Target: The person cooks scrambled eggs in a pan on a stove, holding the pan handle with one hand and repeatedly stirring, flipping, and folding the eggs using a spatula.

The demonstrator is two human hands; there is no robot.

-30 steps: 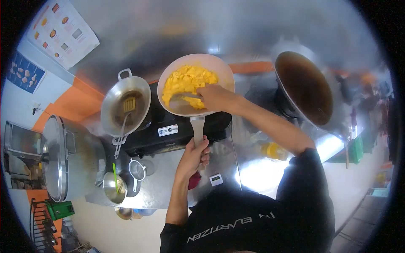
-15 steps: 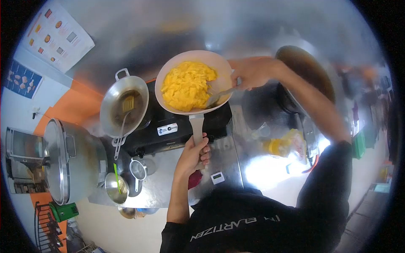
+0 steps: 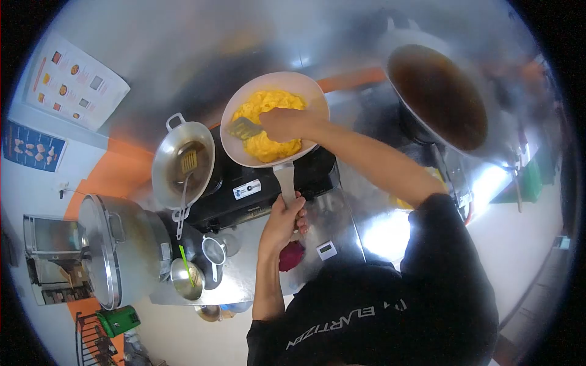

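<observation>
A pale frying pan point(image 3: 314, 100) full of yellow scrambled eggs point(image 3: 274, 146) is over the black gas stove point(image 3: 238, 207). My left hand point(image 3: 284, 221) is wrapped round the pan's handle point(image 3: 285, 177) from the near side. Over the eggs, my right hand point(image 3: 284, 124) grips a spatula point(image 3: 245, 128), whose blade lies at the left side of the pan, against the eggs' edge. The spatula's handle is mostly hidden by my fingers.
Left of the pan, a metal wok point(image 3: 165, 161) holds brown liquid and a slotted turner point(image 3: 188, 161). A big pot point(image 3: 137, 244), a strainer point(image 3: 213, 250) and a small bowl point(image 3: 181, 285) stand nearer. At right is a large wok of dark liquid point(image 3: 436, 97); a white timer point(image 3: 326, 250) lies on the counter.
My right hand has swept the spatula from the pan's right side across to its left. The eggs have shifted within the pan. My left hand keeps its grip on the handle.
</observation>
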